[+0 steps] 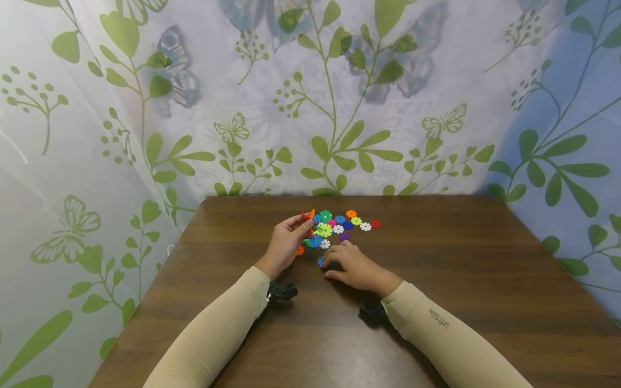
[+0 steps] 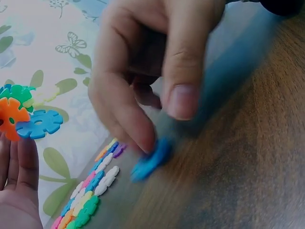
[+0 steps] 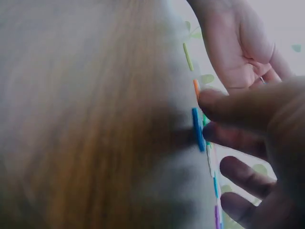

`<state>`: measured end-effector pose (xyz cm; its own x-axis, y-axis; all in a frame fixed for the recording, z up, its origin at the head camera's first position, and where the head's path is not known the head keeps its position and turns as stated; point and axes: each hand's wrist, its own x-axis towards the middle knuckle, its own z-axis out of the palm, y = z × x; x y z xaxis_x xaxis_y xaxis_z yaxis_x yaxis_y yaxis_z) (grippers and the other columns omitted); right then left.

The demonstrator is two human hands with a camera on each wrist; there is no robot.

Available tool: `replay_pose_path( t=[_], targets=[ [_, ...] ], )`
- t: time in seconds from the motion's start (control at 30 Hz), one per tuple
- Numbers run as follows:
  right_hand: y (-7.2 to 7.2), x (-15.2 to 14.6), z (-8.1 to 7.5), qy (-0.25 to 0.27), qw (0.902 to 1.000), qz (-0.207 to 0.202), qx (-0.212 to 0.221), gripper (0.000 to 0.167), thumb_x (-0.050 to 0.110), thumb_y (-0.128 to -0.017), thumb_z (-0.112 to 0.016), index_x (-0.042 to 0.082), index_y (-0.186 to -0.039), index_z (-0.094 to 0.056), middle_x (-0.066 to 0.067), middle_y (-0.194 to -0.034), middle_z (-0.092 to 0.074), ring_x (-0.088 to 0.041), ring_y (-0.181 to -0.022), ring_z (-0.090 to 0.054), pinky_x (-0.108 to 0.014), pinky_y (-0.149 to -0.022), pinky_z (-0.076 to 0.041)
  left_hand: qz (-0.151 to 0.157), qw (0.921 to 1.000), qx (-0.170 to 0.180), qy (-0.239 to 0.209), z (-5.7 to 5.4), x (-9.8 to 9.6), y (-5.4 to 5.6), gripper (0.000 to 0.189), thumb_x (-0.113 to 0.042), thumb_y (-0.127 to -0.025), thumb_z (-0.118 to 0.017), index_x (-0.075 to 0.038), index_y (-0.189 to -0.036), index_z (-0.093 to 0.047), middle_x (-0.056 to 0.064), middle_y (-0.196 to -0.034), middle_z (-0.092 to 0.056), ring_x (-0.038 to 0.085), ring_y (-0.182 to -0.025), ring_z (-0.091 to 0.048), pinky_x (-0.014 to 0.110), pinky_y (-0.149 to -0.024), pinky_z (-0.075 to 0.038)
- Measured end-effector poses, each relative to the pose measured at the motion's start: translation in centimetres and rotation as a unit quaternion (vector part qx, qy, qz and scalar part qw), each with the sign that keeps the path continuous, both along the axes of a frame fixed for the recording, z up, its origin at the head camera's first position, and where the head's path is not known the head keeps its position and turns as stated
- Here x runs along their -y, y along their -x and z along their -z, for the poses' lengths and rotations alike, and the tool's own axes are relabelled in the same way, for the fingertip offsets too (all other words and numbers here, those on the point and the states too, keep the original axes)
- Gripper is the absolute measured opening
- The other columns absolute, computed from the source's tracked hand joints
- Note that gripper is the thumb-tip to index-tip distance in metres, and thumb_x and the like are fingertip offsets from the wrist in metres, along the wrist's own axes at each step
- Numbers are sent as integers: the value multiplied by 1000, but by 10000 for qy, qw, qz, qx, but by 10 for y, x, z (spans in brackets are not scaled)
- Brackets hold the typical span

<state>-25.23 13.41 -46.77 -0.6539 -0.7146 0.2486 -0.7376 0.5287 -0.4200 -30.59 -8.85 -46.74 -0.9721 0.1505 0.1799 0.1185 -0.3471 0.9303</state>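
My left hand (image 1: 286, 240) pinches a cluster of interlocked notched plastic discs, raised above the table. Its orange disc (image 2: 12, 114), blue disc (image 2: 40, 124) and green disc (image 2: 19, 95) show in the left wrist view. Low over the table, my right hand (image 1: 356, 267) has a fingertip at a loose blue disc (image 1: 321, 261). The thumb (image 2: 183, 102) stands apart from that disc. In the right wrist view the loose disc appears edge-on beside the fingers; whether it touches the tabletop I cannot tell.
Behind the hands, several loose discs lie on the brown table (image 1: 461, 280), among them a red disc (image 1: 375, 224), a purple disc (image 1: 344, 236) and a white disc (image 1: 365, 227). An orange disc (image 1: 299, 250) lies beside the left hand. A leaf-patterned curtain (image 1: 271, 134) borders the table's back.
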Motion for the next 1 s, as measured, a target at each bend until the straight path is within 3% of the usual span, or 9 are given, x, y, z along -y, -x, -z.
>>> replay_pose_path(
  t=[0.13, 0.47, 0.73, 1.0],
  targets=[
    [3, -2, 1, 281, 9992, 259, -92, 14, 8, -92, -84, 12, -103, -79, 1, -108, -65, -21, -102, -59, -41, -91, -52, 108, 9998, -22, 139, -1, -1, -1, 33, -10, -102, -73, 8, -129, -69, 11, -109, -72, 24, -91, -67, 38, -87, -58],
    [6, -3, 5, 469, 9974, 531, -156, 8, -1, -92, -81, 6, -94, -79, -14, -116, -67, -29, -108, -66, -45, -94, -56, 214, 9981, 23, 573, 1, -1, -2, 40, -13, -101, -75, 6, -136, -67, 13, -119, -71, 21, -95, -67, 33, -88, -58],
    [4, -2, 3, 696, 9938, 846, -207, 13, 2, -89, -85, 5, -98, -76, -4, -96, -63, -21, -84, -65, -34, -77, -57, 229, 9978, -153, 598, -1, -3, -5, 37, -11, -101, -75, 6, -133, -68, 12, -115, -71, 20, -91, -64, 33, -85, -56],
    [5, -3, 4, 644, 9951, 756, 18, 18, 0, -89, -84, 5, -105, -76, -4, -102, -69, -23, -90, -67, -38, -82, -58, 214, 9941, -270, 1031, 2, -3, -6, 48, -14, -99, -78, 7, -140, -63, 14, -128, -69, 23, -113, -64, 30, -94, -55]
  ],
)
